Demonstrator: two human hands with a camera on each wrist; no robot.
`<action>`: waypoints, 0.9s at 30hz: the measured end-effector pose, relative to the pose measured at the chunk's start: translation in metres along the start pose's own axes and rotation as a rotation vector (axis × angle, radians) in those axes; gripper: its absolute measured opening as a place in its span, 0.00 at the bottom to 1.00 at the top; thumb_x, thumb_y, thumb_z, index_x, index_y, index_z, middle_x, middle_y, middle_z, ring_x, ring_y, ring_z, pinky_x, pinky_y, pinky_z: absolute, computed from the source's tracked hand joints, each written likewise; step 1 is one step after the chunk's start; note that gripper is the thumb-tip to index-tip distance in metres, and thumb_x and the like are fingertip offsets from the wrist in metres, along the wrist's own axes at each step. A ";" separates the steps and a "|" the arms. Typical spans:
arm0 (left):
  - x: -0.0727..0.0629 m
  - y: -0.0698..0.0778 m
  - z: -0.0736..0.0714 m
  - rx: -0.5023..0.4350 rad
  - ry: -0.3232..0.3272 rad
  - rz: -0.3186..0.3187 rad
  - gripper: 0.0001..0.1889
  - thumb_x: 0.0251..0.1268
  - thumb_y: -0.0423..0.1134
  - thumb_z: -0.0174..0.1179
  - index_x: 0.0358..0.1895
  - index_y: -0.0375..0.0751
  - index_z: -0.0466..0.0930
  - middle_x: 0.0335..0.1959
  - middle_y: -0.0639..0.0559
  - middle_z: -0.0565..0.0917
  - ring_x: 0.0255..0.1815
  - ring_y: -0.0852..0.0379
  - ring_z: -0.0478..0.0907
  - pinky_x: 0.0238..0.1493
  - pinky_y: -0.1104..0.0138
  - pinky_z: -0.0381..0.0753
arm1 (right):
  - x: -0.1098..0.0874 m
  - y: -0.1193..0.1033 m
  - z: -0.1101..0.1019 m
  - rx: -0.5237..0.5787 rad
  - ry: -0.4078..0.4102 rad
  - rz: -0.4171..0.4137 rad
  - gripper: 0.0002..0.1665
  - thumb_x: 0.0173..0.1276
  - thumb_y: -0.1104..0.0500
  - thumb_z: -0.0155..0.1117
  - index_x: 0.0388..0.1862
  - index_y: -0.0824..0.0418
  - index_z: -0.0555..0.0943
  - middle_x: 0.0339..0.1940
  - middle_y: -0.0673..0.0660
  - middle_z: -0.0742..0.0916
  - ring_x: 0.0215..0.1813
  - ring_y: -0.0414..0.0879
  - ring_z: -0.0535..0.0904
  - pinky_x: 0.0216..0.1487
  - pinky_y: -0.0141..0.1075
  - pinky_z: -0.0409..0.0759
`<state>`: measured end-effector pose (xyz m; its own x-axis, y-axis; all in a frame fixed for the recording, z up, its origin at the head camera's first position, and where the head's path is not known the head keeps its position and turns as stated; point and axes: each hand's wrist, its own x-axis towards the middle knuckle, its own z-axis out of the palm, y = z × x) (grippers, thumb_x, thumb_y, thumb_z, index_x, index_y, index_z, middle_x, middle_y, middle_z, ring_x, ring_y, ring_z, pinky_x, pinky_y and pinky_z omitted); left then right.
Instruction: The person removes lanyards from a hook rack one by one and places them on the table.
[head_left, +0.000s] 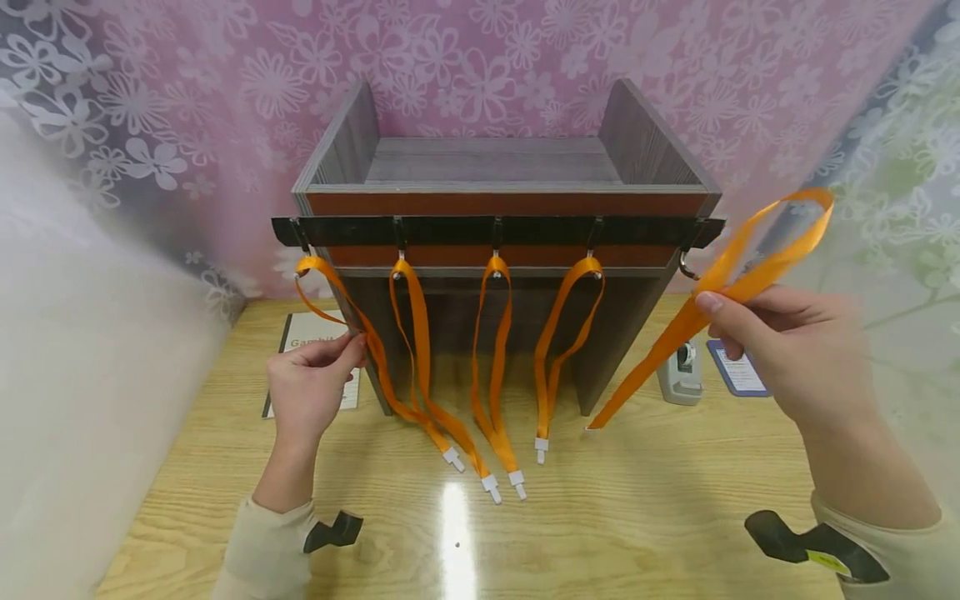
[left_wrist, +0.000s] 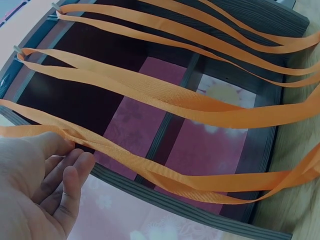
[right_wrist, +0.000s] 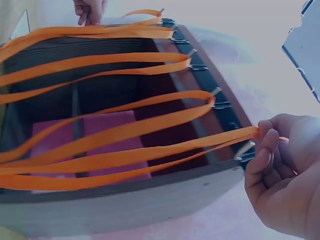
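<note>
Several orange lanyards hang from a black hook rail [head_left: 450,232] on a grey wooden shelf unit [head_left: 495,158]. My left hand [head_left: 307,387] pinches the strap of the leftmost lanyard [head_left: 378,367] below its hook, as the left wrist view also shows. Beside the far right hook [head_left: 686,267], my right hand [head_left: 787,354] pinches another lanyard [head_left: 667,337] between thumb and fingers. Its loop stands up above that hand, off the hook, and its strap slants down towards the table. White clips [head_left: 491,487] end the hanging straps, lying near the tabletop.
Behind the left hand a booklet [head_left: 300,327] lies on the wooden table [head_left: 585,517]. A grey tape dispenser [head_left: 681,379] and a blue-edged card [head_left: 738,371] sit right of the shelf unit. A flowered curtain [head_left: 480,58] hangs behind.
</note>
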<state>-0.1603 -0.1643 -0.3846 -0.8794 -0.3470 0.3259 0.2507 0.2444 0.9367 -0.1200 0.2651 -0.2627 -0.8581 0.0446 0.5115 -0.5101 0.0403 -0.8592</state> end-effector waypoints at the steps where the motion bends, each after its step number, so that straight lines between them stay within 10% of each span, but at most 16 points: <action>1: 0.000 0.000 0.000 -0.002 -0.001 -0.003 0.10 0.58 0.37 0.73 0.36 0.32 0.91 0.17 0.70 0.85 0.21 0.65 0.85 0.25 0.73 0.84 | 0.000 -0.004 -0.002 -0.006 0.006 0.002 0.07 0.61 0.79 0.64 0.34 0.75 0.87 0.16 0.52 0.82 0.18 0.44 0.71 0.17 0.30 0.65; 14: 0.000 0.000 0.001 -0.016 -0.009 0.006 0.10 0.58 0.36 0.72 0.38 0.32 0.91 0.19 0.70 0.86 0.21 0.67 0.85 0.25 0.73 0.84 | 0.003 -0.014 -0.035 -0.040 0.012 -0.091 0.07 0.62 0.82 0.60 0.37 0.83 0.83 0.16 0.55 0.80 0.20 0.44 0.67 0.21 0.30 0.63; 21: -0.001 0.001 0.000 0.029 -0.006 0.022 0.09 0.58 0.37 0.72 0.36 0.33 0.91 0.18 0.71 0.85 0.20 0.67 0.84 0.25 0.74 0.84 | -0.006 -0.014 -0.047 -0.398 0.066 -0.008 0.08 0.62 0.78 0.64 0.35 0.70 0.86 0.15 0.45 0.79 0.16 0.40 0.63 0.13 0.35 0.45; 27: -0.001 0.003 0.001 0.013 -0.001 0.045 0.07 0.58 0.35 0.71 0.35 0.32 0.91 0.18 0.70 0.85 0.20 0.65 0.85 0.26 0.74 0.84 | -0.012 -0.009 -0.057 -0.533 0.071 0.026 0.10 0.62 0.75 0.67 0.33 0.62 0.88 0.14 0.42 0.79 0.17 0.37 0.66 0.15 0.36 0.49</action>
<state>-0.1594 -0.1624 -0.3827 -0.8679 -0.3342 0.3676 0.2849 0.2714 0.9194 -0.1015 0.3210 -0.2603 -0.8543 0.1194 0.5058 -0.3722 0.5388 -0.7558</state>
